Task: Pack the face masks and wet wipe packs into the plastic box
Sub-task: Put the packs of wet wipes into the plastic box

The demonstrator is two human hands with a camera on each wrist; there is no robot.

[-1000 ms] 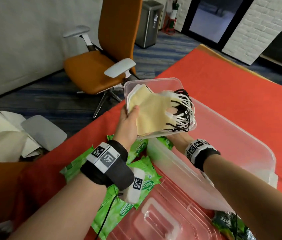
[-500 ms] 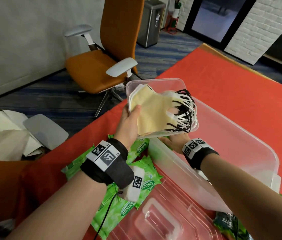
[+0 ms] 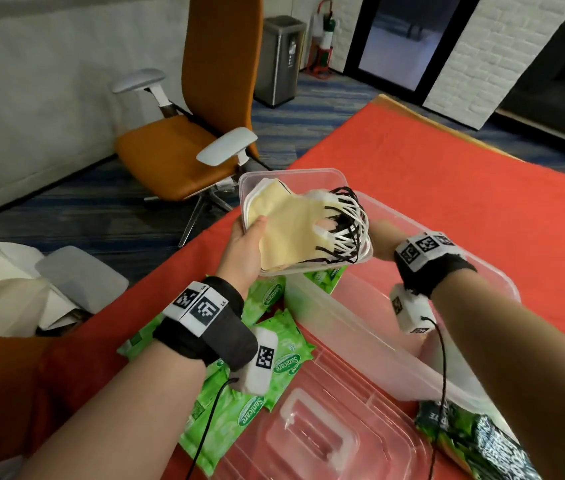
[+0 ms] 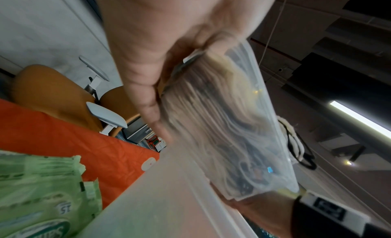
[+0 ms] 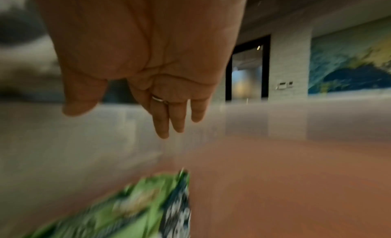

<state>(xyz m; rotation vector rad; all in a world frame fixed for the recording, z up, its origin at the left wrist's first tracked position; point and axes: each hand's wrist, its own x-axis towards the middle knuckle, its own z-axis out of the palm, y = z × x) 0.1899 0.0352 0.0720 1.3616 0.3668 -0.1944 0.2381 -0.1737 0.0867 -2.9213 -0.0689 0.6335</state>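
Observation:
My left hand [image 3: 243,247] grips a small clear tub [image 3: 308,173], thumb pressed on the stack of yellow face masks [image 3: 291,233] inside; black and white ear loops spill over its right rim. The tub is held above the near-left corner of the large clear plastic box [image 3: 339,308]. My right hand [image 3: 382,238] is just right of the tub, over the box. In the right wrist view my right hand [image 5: 148,84] shows straight fingers holding nothing. In the left wrist view my left hand [image 4: 146,77] clasps the mask tub [image 4: 224,117]. Green wet wipe packs [image 3: 284,362] lie left of the box.
The box's clear lid [image 3: 326,439] lies on the red tablecloth [image 3: 447,174] in front of me. A dark green pack [image 3: 475,441] sits at the box's near right corner. An orange office chair [image 3: 177,143] stands past the table's left edge.
My right hand has come out from under the mask tub and now is at its right side, above the large box. My left hand still holds the tub in nearly the same place.

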